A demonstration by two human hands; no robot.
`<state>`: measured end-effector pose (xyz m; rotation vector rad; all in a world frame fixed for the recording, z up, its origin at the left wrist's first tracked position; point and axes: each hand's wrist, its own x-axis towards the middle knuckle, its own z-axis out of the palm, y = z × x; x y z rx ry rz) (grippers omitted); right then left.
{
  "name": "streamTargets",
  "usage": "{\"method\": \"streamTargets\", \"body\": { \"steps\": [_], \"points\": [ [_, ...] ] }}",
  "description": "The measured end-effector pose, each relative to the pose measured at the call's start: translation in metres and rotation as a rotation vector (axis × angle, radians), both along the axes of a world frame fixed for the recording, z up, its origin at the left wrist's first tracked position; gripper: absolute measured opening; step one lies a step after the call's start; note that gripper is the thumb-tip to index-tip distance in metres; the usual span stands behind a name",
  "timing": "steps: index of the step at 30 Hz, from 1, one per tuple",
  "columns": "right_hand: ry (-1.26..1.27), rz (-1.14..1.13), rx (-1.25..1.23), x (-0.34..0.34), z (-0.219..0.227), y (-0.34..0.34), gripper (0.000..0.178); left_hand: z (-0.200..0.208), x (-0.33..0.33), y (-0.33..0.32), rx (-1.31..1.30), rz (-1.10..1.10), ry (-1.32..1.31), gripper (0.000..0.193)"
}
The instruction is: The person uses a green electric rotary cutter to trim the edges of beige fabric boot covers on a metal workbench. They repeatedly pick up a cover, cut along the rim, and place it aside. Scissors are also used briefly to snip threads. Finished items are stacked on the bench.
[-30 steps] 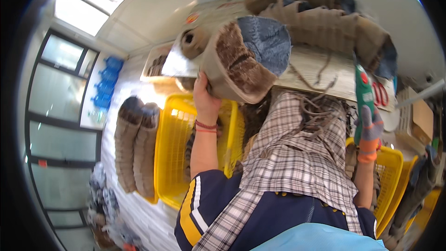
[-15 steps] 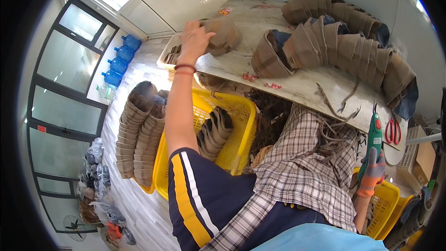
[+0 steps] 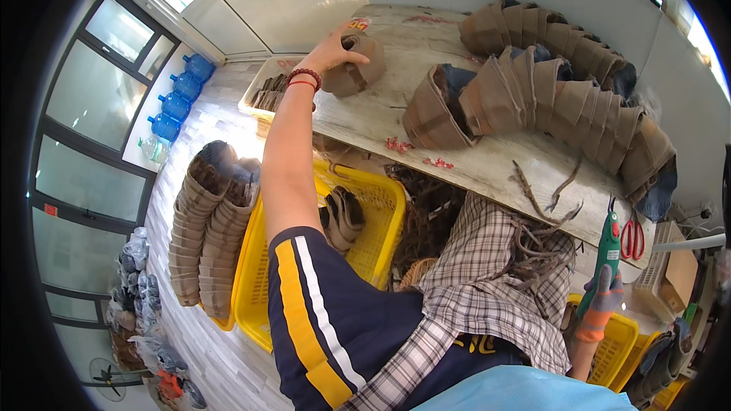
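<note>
Cuff (image 3: 358, 78) near tabletop's (image 3: 369, 116) left edge is overlapped by left hand's (image 3: 329, 54) parted fingers (image 3: 344, 29), grip unclear; tool (image 3: 608, 250) gripped by right hand (image 3: 602, 302); stacked pieces (image 3: 347, 221) held in yellow basket (image 3: 376, 253).

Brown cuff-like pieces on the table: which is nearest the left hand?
The lone piece at the left end of the table; the others form two rows.

brown cupped fabric piece (image 3: 371, 72) | green slim plastic cutter (image 3: 607, 250), red button (image 3: 614, 218) | grey-orange knit glove (image 3: 604, 303) | white-brown plaid cloth apron (image 3: 487, 285) | yellow rectangular plastic basket (image 3: 386, 250)
</note>
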<state>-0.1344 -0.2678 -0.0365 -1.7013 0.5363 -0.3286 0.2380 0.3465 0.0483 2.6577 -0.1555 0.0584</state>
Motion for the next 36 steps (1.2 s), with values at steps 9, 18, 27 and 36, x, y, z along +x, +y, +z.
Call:
{"method": "streamTargets", "body": {
  "steps": [9,18,27,36],
  "points": [
    [0.049,-0.041,-0.086,0.004,0.02,0.004,0.032,-0.019,0.033,0.017,0.116,0.05,0.179,0.109],
    [0.017,-0.072,-0.127,0.006,0.023,0.007,0.031,-0.056,0.018,0.045,-0.295,0.067,-0.104,0.104],
    [-0.023,-0.033,-0.091,-0.008,0.015,-0.001,0.032,-0.151,-0.114,-0.042,-1.079,0.655,-0.256,0.024],
    [-0.011,0.154,-0.063,-0.01,0.018,0.001,0.034,-0.139,-0.129,-0.174,-1.96,0.366,0.467,0.033]
  ]
}}
